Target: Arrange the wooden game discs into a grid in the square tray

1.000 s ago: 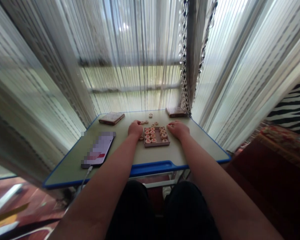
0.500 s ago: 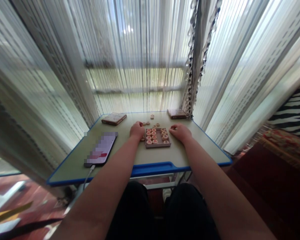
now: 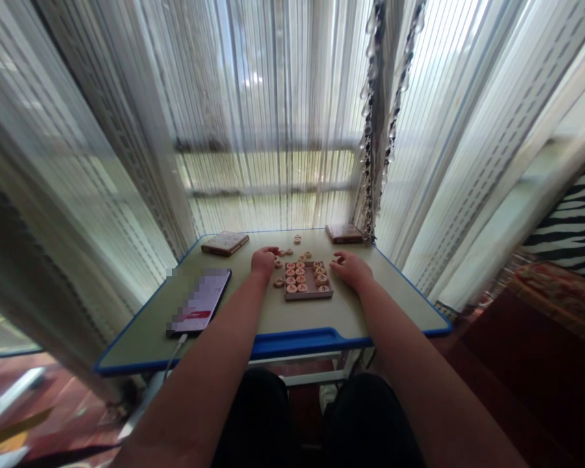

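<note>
A small wooden tray lies in the middle of a green table, and round wooden game pieces with red marks sit in it in rows. My left hand rests just left of the tray's far corner with its fingers curled, next to loose pieces on the table. My right hand lies just right of the tray, fingers curled at its far corner. Whether either hand holds a piece is hidden. More loose pieces lie beyond the tray.
A phone on a cable lies at the left of the table. Two flat wooden boxes sit at the far edge, one left and one right. Sheer curtains close in the table on three sides. A blue lip runs along the near edge.
My left hand has slid away from the tray's left side toward the far left, uncovering loose pieces. The right hand has barely moved. The camera has tilted up a little.
</note>
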A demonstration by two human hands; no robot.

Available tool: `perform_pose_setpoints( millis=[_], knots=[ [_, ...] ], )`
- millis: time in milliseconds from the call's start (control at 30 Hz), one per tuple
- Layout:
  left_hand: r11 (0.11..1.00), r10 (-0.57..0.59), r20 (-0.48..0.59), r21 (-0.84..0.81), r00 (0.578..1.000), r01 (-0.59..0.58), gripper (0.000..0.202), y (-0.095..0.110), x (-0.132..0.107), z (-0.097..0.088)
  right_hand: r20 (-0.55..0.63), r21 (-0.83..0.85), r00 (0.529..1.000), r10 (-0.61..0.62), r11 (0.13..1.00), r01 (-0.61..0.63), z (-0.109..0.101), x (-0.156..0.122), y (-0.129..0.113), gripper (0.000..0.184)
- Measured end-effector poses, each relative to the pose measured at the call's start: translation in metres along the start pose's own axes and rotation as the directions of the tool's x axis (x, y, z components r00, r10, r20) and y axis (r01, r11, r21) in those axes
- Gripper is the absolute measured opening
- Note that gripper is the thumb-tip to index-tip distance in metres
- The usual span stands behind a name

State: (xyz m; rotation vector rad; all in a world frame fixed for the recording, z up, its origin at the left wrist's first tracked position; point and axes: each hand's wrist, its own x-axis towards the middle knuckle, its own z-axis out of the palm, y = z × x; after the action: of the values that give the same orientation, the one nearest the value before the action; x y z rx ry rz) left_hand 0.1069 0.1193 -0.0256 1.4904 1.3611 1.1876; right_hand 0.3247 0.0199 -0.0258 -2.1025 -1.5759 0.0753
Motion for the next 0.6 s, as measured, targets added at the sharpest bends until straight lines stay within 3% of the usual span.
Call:
perform_pose_setpoints(
  millis=[100, 400, 467, 600],
  knots=[
    [1.0, 0.008, 0.013, 0.01, 1.0, -0.009, 0.044, -0.003, 0.002, 0.001, -0.014, 0.028, 1.0, 0.006, 1.0, -0.006, 0.0, -0.001, 0.0, 0.042],
    [0.98, 0.076, -0.091, 0.192, 0.993, -0.057, 0.035, -0.014, 0.014, 0.002, -0.005, 0.034, 1.0, 0.018, 0.999, -0.018, -0.002, -0.002, -0.002, 0.036],
    [0.937, 0.162, -0.059, 0.323, 0.985, -0.135, 0.035, -0.012, 0.012, 0.002, -0.01, 0.029, 1.0, 0.015, 0.999, -0.015, -0.002, -0.002, -0.002, 0.035],
    [0.803, 0.312, 0.111, 0.5, 0.944, -0.325, 0.034, -0.005, 0.004, 0.005, -0.011, 0.01, 1.0, 0.005, 1.0, -0.004, -0.001, -0.003, -0.003, 0.033]
  ],
)
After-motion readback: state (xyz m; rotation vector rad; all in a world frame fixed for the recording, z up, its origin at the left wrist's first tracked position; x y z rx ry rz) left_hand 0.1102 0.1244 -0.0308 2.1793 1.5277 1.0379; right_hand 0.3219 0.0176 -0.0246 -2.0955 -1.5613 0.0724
